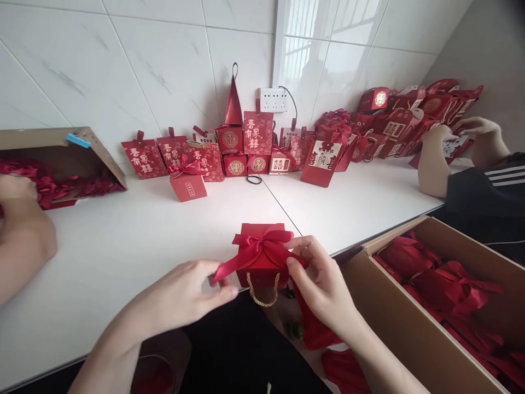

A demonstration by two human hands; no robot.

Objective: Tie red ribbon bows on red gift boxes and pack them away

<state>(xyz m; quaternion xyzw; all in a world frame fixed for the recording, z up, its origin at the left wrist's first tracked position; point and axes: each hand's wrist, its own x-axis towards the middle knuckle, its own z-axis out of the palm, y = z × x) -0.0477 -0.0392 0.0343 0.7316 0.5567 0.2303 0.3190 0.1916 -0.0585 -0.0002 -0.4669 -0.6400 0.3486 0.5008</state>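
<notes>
A red gift box (264,262) with a gold rope handle (263,301) sits at the table's front edge before me. A shiny red ribbon (262,246) is tied in a bow on its top. My left hand (200,290) has the bow's left tail between its fingers, drawn out down and to the left. On the other side, my right hand (318,273) pinches the right tail between thumb and fingers, close to the box. The rope handle hangs over the near side, untouched by either hand.
Red gift boxes (188,180) and bags stand along the tiled wall, under a power strip (273,100). Another person's hand (18,189) reaches into a carton (110,158) of ribbons at left. Another person's hands (455,134) work at right. An open carton (394,235) holds red boxes.
</notes>
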